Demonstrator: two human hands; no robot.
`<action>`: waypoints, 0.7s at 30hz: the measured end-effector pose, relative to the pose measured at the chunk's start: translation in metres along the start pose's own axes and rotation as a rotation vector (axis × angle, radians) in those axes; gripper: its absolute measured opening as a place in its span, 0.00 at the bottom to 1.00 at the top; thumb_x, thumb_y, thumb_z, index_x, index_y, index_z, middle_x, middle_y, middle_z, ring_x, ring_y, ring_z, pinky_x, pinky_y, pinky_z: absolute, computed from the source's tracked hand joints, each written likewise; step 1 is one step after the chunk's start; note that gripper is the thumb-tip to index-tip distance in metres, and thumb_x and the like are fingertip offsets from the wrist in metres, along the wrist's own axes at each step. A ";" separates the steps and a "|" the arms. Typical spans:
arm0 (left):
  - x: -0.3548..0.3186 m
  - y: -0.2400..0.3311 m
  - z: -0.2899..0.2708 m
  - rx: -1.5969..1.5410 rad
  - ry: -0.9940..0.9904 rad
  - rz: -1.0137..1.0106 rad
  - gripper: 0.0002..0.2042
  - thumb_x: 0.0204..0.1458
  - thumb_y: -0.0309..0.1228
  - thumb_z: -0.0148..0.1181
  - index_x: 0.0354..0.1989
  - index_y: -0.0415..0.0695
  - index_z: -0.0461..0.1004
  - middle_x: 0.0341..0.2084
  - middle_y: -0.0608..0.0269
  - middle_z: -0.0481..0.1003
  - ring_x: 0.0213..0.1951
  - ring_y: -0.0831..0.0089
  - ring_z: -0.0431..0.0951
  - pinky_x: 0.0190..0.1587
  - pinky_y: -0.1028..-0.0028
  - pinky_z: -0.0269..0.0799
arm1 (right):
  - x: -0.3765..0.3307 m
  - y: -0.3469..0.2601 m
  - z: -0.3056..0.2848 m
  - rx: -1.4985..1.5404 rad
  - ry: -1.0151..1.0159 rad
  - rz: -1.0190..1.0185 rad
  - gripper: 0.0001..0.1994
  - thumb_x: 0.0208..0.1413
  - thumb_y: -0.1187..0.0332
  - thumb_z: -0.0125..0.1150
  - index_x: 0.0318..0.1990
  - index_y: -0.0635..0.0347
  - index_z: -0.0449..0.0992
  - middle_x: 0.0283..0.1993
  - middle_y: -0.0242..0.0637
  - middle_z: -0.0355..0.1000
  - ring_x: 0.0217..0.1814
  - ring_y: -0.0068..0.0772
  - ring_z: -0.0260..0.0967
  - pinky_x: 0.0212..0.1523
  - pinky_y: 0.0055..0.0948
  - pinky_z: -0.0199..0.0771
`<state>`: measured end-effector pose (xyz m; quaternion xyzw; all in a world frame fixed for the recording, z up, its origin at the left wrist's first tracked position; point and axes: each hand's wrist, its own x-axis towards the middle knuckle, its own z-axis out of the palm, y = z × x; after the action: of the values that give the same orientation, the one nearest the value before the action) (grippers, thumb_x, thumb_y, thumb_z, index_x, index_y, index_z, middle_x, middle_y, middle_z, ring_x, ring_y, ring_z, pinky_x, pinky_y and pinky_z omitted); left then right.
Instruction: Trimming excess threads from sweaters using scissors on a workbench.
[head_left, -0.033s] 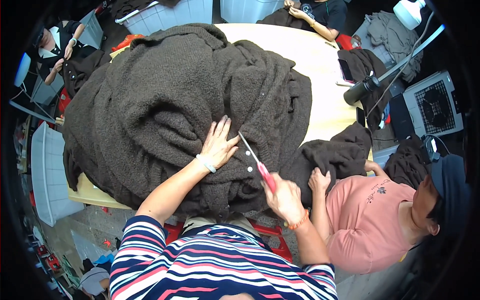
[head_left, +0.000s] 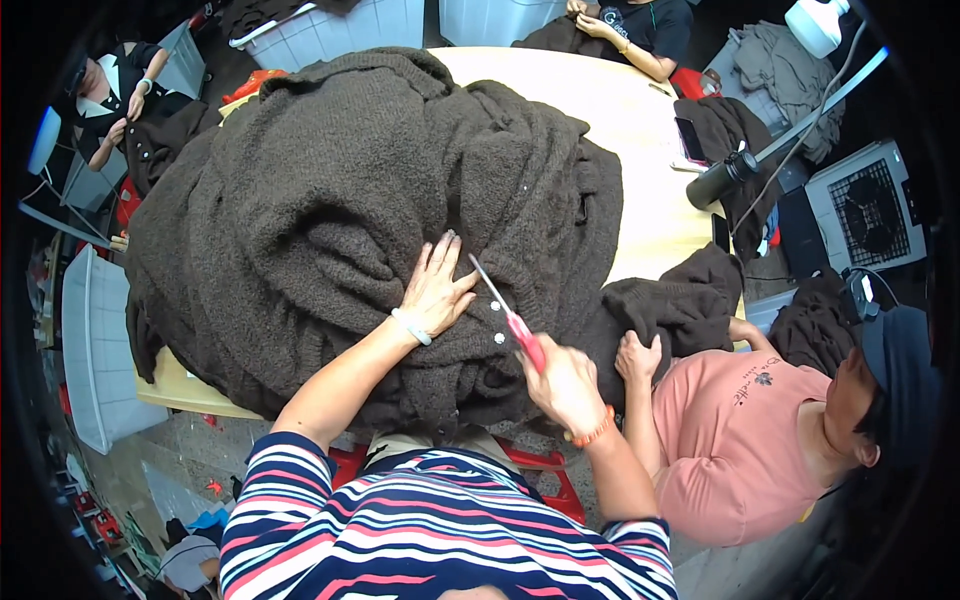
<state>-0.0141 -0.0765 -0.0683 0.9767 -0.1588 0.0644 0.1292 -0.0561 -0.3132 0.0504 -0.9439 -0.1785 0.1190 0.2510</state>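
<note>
One red-handled pointed tool (head_left: 525, 342) is gripped in the right hand (head_left: 564, 388); its tip should be kept clear of the left hand (head_left: 434, 296), spread open to steady the brown knitwear (head_left: 330, 150) heaped across the surface's (head_left: 650, 160) left side.

Around my knit pile (head_left: 370, 140) the light is bright, bleaching the tabletop (head_left: 570, 85) beyond and right of it nearly white. Soft shadow fills its dark folds (head_left: 298, 228). Left of it, I see a pale bin (head_left: 88, 375) bowed by fisheye distortion; farther out all around, black swallows my view.
</note>
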 end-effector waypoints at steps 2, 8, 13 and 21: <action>0.002 0.000 0.001 -0.014 -0.006 0.020 0.21 0.50 0.41 0.64 0.55 0.54 0.76 0.67 0.39 0.54 0.71 0.44 0.47 0.70 0.46 0.45 | 0.024 0.005 0.010 0.029 -0.020 -0.033 0.10 0.58 0.63 0.58 0.33 0.60 0.73 0.23 0.52 0.74 0.29 0.56 0.75 0.33 0.52 0.75; -0.003 -0.009 0.000 -0.041 0.035 0.018 0.22 0.51 0.37 0.62 0.56 0.52 0.74 0.68 0.39 0.53 0.71 0.45 0.47 0.69 0.45 0.46 | -0.040 0.024 -0.006 -0.007 -0.281 0.035 0.12 0.58 0.60 0.59 0.35 0.61 0.75 0.26 0.53 0.74 0.34 0.59 0.75 0.37 0.51 0.74; -0.019 0.030 -0.004 -0.051 -0.015 0.126 0.29 0.50 0.40 0.64 0.62 0.46 0.67 0.68 0.41 0.54 0.71 0.45 0.49 0.69 0.41 0.41 | -0.074 0.020 -0.018 0.013 -0.296 0.182 0.11 0.57 0.62 0.59 0.38 0.62 0.76 0.26 0.54 0.75 0.32 0.58 0.75 0.36 0.51 0.75; -0.042 0.042 0.006 -0.232 -0.020 0.173 0.29 0.46 0.30 0.64 0.61 0.44 0.68 0.65 0.44 0.60 0.64 0.51 0.63 0.67 0.54 0.55 | -0.098 0.031 -0.013 -0.016 -0.388 0.192 0.11 0.57 0.63 0.58 0.39 0.61 0.74 0.25 0.55 0.74 0.31 0.60 0.75 0.34 0.52 0.75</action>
<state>-0.0670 -0.1041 -0.0717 0.9386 -0.2498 0.0467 0.2334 -0.1320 -0.3828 0.0582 -0.9181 -0.1335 0.3202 0.1918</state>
